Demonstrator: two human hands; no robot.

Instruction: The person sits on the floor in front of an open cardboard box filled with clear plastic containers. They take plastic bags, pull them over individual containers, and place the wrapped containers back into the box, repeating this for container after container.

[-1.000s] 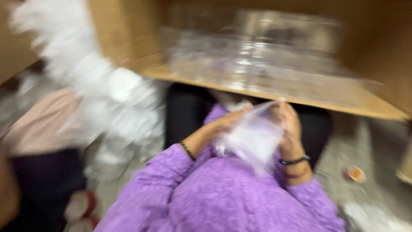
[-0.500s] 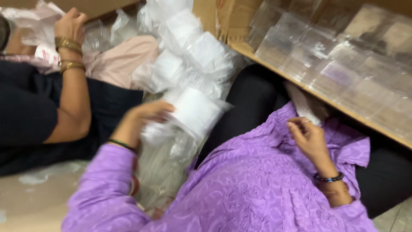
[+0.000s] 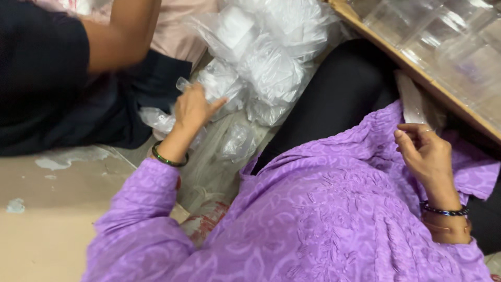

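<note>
a person in a purple tunic reaches the left hand, fingers loosely spread, onto a heap of clear plastic pouches on the floor, touching one. the right hand rests on the lap, pinching a flat clear sleeve beside a cardboard tray of clear boxes. the slick pouches could slide and the heap spill toward the co-worker's arm.
</note>
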